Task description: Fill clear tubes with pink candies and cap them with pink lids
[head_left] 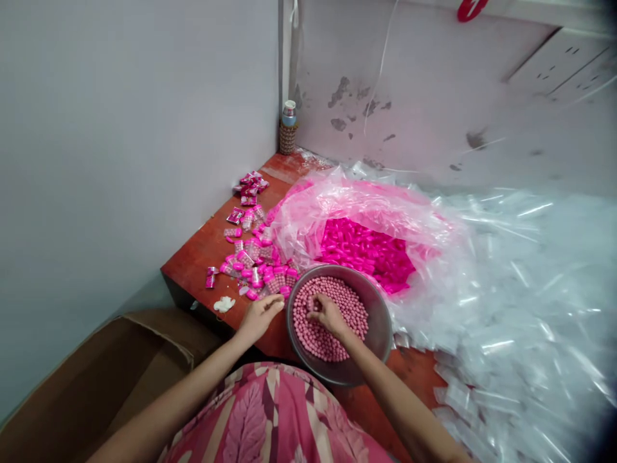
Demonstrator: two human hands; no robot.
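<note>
A grey metal bowl point(380, 334) holding many pink beads point(347, 302) sits at the table's front edge. My right hand point(330, 318) reaches into it, fingers curled round what looks like a small clear bottle point(310, 305) among the beads. Just outside the bowl's left rim is my left hand point(260, 316), its fingertips pinched together; whatever they hold, if anything, is too small to make out. Beyond that hand lies a pile of small clear bottles point(255, 276) with bright pink caps and pink beads inside. Behind the bowl, a plastic bag point(299, 225) gapes over loose pink caps point(366, 254).
Many clear plastic pieces point(520, 321) in sheeting cover the table's right side. Printed pink packets point(250, 185) and a white scrap point(224, 304) lie on the red table point(187, 263). A cardboard box point(130, 360) stands lower left; a woven holder point(288, 138) fills the corner.
</note>
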